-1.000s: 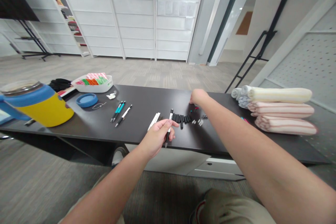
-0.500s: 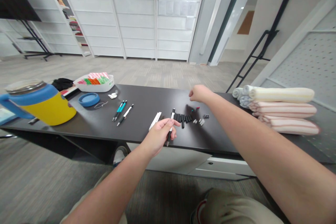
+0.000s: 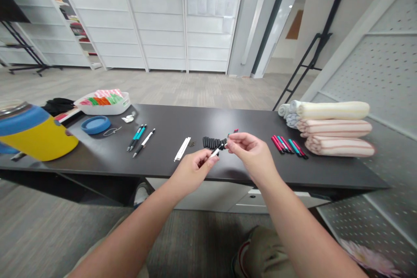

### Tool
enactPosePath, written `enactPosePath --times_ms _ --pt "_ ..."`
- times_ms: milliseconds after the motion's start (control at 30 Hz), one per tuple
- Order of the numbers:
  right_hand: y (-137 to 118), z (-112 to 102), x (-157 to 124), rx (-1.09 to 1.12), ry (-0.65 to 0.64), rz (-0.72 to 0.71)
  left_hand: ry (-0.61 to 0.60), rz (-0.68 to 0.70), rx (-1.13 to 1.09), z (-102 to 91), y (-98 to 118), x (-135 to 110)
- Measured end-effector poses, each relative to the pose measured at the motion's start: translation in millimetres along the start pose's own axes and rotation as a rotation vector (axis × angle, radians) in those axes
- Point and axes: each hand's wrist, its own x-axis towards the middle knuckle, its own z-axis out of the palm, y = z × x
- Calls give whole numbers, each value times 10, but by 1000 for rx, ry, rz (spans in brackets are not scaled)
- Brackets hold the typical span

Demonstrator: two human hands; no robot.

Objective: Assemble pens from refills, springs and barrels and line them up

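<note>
Since half a second ago, the right hand (image 3: 256,156) has drawn in over the dark table (image 3: 176,121) to meet the left hand (image 3: 192,169) near the frame's centre. Rolled towels (image 3: 339,128) lie stacked at the right of the frame. Just below centre, the left hand grips a tilted white-and-black pen (image 3: 215,152); the right fingertips curl by its upper end, whether pinching anything cannot be told. Small black tubes (image 3: 211,142) lie in a row behind it.

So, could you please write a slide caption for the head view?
Over a dark table, the left hand holds a pen, the right hand close to its end.
</note>
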Motion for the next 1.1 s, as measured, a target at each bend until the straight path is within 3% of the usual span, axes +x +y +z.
enactPosePath --times_ms 133,300,900,1100 --pt "18 -20 -192 -39 53 -23 -7 99 168 13 46 -12" --pt "-20 -92 -248 -114 40 -69 -33 95 159 -18 40 -11" --pt "-13 -206 -283 -173 -140 -85 -102 87 106 -69 29 -18" --pt "-15 -290 -258 -371 -202 -155 -170 43 138 -100 38 -17"
